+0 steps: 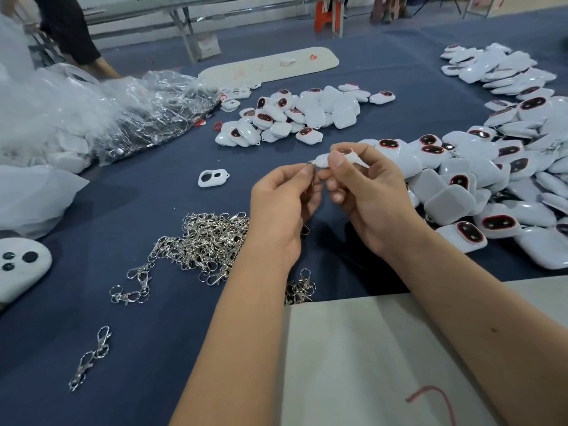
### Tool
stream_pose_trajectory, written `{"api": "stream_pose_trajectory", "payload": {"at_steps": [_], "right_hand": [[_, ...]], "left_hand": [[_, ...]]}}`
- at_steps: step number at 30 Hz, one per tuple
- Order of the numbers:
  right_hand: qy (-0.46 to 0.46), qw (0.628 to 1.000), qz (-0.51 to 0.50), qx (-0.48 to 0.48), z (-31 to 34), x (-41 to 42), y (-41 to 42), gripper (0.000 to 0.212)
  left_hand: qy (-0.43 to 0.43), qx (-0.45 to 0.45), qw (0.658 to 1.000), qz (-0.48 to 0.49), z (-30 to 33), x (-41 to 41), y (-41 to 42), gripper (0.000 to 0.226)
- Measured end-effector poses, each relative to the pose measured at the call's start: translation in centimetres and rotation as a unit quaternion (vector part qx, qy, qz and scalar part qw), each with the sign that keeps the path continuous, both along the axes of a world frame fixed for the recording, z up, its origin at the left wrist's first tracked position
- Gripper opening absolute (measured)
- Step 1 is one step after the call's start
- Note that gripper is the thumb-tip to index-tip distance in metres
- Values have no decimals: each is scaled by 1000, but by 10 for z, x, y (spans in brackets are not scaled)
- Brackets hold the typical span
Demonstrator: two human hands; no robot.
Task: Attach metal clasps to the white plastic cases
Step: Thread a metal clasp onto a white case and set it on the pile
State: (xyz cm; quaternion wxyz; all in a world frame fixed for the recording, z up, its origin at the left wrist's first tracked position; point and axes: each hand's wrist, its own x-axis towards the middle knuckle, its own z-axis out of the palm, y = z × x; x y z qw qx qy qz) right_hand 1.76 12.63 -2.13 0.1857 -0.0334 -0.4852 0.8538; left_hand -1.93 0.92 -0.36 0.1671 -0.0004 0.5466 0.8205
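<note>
White glossy plastic case [333, 158] held above the navy table cloth [147, 348], a silver metal swivel clasp [311, 176] being fitted at its corner.

The likeliest slip, judging from the tight pinch, is the small ring missing or springing off the case's corner loop and the clasp dropping among the loose pile of silver clasps [212, 241] below. The right hand [365, 198] grips the case edge-on, thumb on top, fingers curled under. The left hand [282, 207] pinches the clasp's ring end against the case, thumb and forefinger closed, the rest loosely curled. Heaps of white cases with red-rimmed dark ovals [479, 186] lie to the right.
</note>
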Motion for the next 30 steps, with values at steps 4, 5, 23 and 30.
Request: {"api": "stream_pose_trajectory", "payload": {"at_steps": [4, 5, 23, 30], "right_hand": [[-9, 999, -11, 32, -2, -1, -1, 21], [-11, 999, -10, 37, -2, -1, -1, 20], [6, 1000, -16, 7, -2, -2, 2, 22], [2, 997, -24, 75, -5, -5, -2, 31]], "left_hand": [[22, -5, 1000, 17, 0, -2, 0, 14], [72, -56, 995, 29, -1, -4, -1, 16], [79, -101, 992, -4, -1, 1, 1, 12], [61, -56, 996, 36, 0, -1, -3, 20]]}}
